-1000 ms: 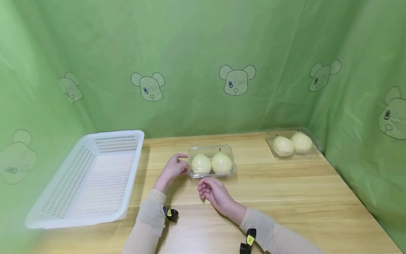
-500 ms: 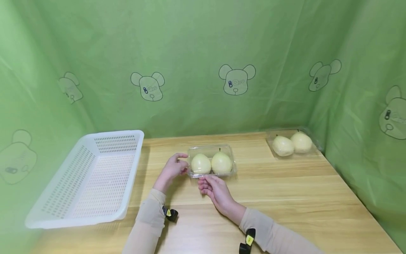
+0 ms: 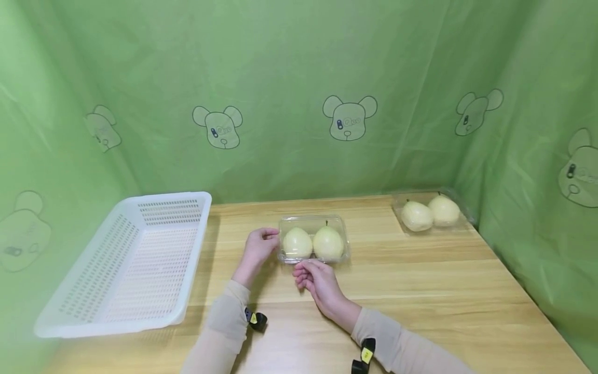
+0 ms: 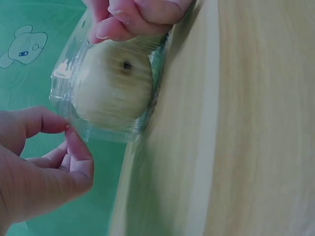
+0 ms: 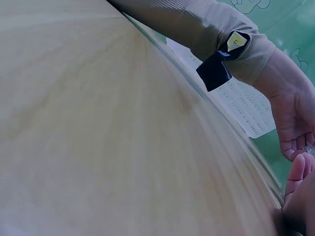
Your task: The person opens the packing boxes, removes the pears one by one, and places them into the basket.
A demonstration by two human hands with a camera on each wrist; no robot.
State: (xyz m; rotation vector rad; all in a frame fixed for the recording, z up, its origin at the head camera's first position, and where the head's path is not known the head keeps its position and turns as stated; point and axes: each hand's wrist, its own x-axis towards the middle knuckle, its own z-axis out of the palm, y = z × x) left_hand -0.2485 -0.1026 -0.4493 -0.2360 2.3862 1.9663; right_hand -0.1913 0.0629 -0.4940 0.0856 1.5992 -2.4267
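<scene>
A clear plastic clamshell box with two pale yellow pears inside, a left pear and a right pear, sits mid-table. At the box's left side my left hand pinches the edge between thumb and forefinger; the left wrist view shows those fingertips meeting at the rim. My right hand, its fingers curled, grips the front rim of the same box. In the left wrist view, fingers of the right hand lie over the box's front and partly cover one pear.
A white perforated plastic basket stands on the left of the wooden table. At the back right lies another clear package with two pears. Green curtains with bear faces enclose the back and both sides.
My right hand has come up to the front rim of the box. The box has shifted very slightly right and nearer, and my left hand has moved a little to the right.
</scene>
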